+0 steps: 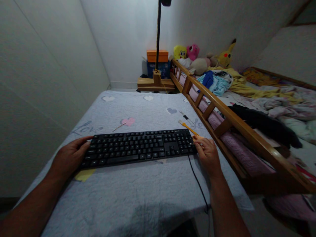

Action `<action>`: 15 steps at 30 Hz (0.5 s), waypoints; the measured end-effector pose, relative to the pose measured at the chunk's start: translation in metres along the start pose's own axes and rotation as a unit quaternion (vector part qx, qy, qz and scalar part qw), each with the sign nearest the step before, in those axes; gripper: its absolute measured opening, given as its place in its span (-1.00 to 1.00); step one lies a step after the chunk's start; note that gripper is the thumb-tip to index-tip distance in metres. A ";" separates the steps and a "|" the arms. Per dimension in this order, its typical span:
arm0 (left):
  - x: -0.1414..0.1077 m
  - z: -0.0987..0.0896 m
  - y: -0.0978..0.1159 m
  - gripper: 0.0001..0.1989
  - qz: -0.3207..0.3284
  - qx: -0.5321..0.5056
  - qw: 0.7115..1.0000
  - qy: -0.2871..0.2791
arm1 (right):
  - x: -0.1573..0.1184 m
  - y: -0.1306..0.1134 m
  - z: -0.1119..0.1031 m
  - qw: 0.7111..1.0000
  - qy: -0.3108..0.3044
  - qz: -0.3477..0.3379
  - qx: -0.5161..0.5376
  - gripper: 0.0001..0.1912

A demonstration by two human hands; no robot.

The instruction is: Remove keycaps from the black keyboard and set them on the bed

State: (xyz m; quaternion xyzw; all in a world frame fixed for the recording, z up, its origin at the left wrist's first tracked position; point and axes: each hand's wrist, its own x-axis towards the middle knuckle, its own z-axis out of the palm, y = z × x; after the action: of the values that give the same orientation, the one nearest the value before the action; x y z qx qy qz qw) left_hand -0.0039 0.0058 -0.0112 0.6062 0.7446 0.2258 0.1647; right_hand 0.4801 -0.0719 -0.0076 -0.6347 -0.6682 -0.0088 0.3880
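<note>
A black keyboard [128,146] lies on the cloth-covered table, its keys facing up. My left hand [71,153] is closed around the keyboard's left end, thumb near the front edge and fingers behind. By the number pad at the other end, my right hand [207,151] pinches a thin white cotton swab [199,144], its tip over the keys. The keyboard's cable [197,181] runs off toward the near edge. Beyond the right hand lies a brush with a yellow handle [189,127]. Another cotton swab [119,126] rests behind the keyboard.
Tweezers with a black band [185,117] lie near the brush. A wooden bed rail [214,108] borders the table on the right, with clothes and plush toys [192,52] beyond. At the back stand a pole on a wooden base [150,84] and an orange box [157,56].
</note>
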 end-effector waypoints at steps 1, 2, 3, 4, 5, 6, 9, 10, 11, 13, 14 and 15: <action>0.000 0.000 0.000 -0.47 0.001 0.001 1.000 0.001 | 0.000 0.000 -0.001 1.000 -0.001 0.004 0.001 -0.83; 0.000 0.000 0.001 -0.47 0.002 0.001 1.000 0.001 | 0.000 -0.001 -0.001 1.000 -0.002 0.009 0.003 -0.83; 0.000 0.000 0.001 -0.46 0.001 0.001 1.000 0.002 | -0.001 -0.001 -0.002 1.000 -0.003 0.013 0.005 -0.83; 0.000 0.000 0.001 -0.46 0.000 0.000 1.000 0.002 | -0.001 -0.001 -0.002 1.000 -0.003 0.017 0.007 -0.82; 0.000 -0.001 0.002 -0.46 -0.001 -0.002 1.000 0.001 | -0.001 -0.002 -0.003 1.000 -0.005 0.019 0.010 -0.82; 0.000 -0.001 0.002 -0.46 -0.002 -0.002 1.000 0.001 | -0.001 -0.002 -0.003 1.000 -0.007 0.021 0.012 -0.82; 0.000 -0.001 0.003 -0.47 -0.001 0.002 1.000 0.002 | -0.001 -0.002 -0.004 1.000 -0.009 0.025 0.014 -0.81; 0.000 -0.001 0.003 -0.47 0.000 0.003 1.000 0.004 | -0.001 -0.002 -0.004 1.000 -0.008 0.026 0.014 -0.81; 0.000 -0.001 0.004 -0.47 0.002 0.004 1.000 0.005 | -0.001 -0.002 -0.004 1.000 -0.007 0.026 0.015 -0.80; 0.000 -0.001 0.004 -0.47 0.003 0.004 1.000 0.005 | -0.001 -0.002 -0.004 1.000 -0.005 0.025 0.014 -0.80; 0.000 -0.001 0.004 -0.48 0.002 0.003 1.000 0.006 | -0.001 -0.002 -0.004 1.000 -0.005 0.023 0.013 -0.80; 0.000 -0.001 0.003 -0.48 0.001 0.002 1.000 0.007 | -0.001 -0.003 -0.004 1.000 -0.007 0.021 0.012 -0.81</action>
State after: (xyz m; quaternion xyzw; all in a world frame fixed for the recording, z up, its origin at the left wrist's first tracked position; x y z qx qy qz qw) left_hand -0.0015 0.0060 -0.0088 0.6058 0.7456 0.2283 0.1583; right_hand 0.4797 -0.0752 -0.0040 -0.6441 -0.6573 0.0114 0.3910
